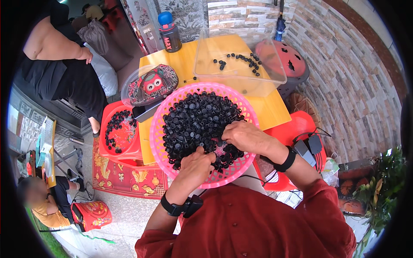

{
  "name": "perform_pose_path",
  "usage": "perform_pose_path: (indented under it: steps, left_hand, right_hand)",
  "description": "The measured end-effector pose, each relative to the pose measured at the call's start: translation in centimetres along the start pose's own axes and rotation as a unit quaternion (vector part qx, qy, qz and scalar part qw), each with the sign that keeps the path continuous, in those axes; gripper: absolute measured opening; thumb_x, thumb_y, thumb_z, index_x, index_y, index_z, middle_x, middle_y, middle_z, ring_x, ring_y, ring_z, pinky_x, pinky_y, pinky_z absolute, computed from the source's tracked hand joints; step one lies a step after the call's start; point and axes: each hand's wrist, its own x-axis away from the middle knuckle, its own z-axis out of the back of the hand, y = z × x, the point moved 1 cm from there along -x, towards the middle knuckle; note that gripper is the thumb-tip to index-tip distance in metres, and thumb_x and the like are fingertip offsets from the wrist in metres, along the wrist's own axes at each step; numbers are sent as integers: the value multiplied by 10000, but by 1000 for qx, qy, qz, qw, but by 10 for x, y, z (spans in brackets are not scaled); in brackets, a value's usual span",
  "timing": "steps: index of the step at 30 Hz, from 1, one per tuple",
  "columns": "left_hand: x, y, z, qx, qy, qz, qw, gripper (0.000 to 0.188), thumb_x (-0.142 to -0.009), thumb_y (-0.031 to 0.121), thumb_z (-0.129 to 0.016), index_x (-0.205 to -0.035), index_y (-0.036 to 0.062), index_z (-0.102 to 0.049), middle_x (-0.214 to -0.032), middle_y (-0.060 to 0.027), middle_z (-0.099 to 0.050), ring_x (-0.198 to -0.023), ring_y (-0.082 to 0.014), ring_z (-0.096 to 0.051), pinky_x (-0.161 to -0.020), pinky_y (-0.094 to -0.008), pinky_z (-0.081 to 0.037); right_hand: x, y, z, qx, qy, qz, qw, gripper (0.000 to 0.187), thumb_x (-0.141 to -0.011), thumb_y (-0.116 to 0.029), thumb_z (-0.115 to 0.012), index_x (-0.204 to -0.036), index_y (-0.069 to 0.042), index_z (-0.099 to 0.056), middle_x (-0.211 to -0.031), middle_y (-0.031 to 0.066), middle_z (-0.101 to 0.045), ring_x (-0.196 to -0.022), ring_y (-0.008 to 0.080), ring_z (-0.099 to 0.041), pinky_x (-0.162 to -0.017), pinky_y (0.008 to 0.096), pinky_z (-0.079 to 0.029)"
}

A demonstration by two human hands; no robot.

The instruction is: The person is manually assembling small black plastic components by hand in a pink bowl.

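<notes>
Red shirt cloth [232, 219] lies closest, with the pink basket [241, 171] just beyond it, overlapping the near edge of the yellow table [269, 114]. Small black parts [202, 114] fill the basket, heaped toward its far rim and thinner at its near right side. The left hand [192, 168] reaches over the near rim, fingers bunched at the heap; the right hand [247, 136] comes over the right rim, fingers curled together. Whether either pinches a part cannot be told, since the fingertips sink among the parts. Likeliest trouble: a wrist pressing the near rim could tip the basket, or a sweep of the fingers could flick parts over it to the floor. The clear bin [241, 79], its near right corner seemingly past the table's right edge, could be knocked askew by a stray elbow. What holds the basket up is hidden beneath it, as are the lower parts; a pale patch between the hands is hard to make out, and the standing person [64, 56] at the upper left is cut off.
</notes>
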Motion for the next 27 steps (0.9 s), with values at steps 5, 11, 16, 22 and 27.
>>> perform_pose_path:
  steps: [5, 11, 16, 22, 27]
  left_hand:
    - [6, -6, -4, -5, 23, 10, 1000, 150, -773, 114, -628, -918, 88, -600, -863, -106, -558, -880, -317, -585, -709, -454, -450]
    - [10, -14, -9, -4, 91, 17, 996, 171, -760, 110, -655, -922, 80, -611, -898, -114, -592, -863, -327, -614, -688, -449, -484]
    - [6, -13, -10, -46, 70, 14, 996, 144, -740, 128, -683, -843, 48, -622, -885, -115, -602, -830, -330, -627, -665, -456, -492]
    - [3, -17, -12, -42, 82, -5, 996, 189, -736, 138, -694, -848, 20, -600, -835, -146, -602, -792, -342, -625, -646, -457, -485]
    - [0, -24, -3, 114, 176, -60, 976, 159, -787, 95, -655, -872, -4, -564, -815, -148, -603, -714, -275, -620, -615, -394, -482]
  right_hand:
    - [-5, -17, -11, 194, -58, -32, 979, 111, -703, -127, -591, -735, -68, -679, -893, 68, -628, -955, 231, -574, -810, 369, -461]
    - [-14, -38, -11, 324, -178, -102, 924, 132, -761, -142, -589, -812, -98, -703, -897, 68, -632, -938, 212, -580, -778, 339, -428]
    - [-19, -29, -14, 302, -177, -87, 932, 136, -781, -141, -579, -825, -97, -701, -875, 75, -637, -868, 217, -606, -750, 345, -438]
    - [-9, -30, -2, 193, -152, -72, 967, 131, -754, -123, -594, -815, -56, -689, -886, 102, -635, -888, 255, -605, -738, 392, -460]
    - [2, -20, -2, 115, -118, -68, 984, 138, -741, -94, -587, -823, -6, -654, -900, 127, -622, -912, 280, -592, -759, 417, -464]
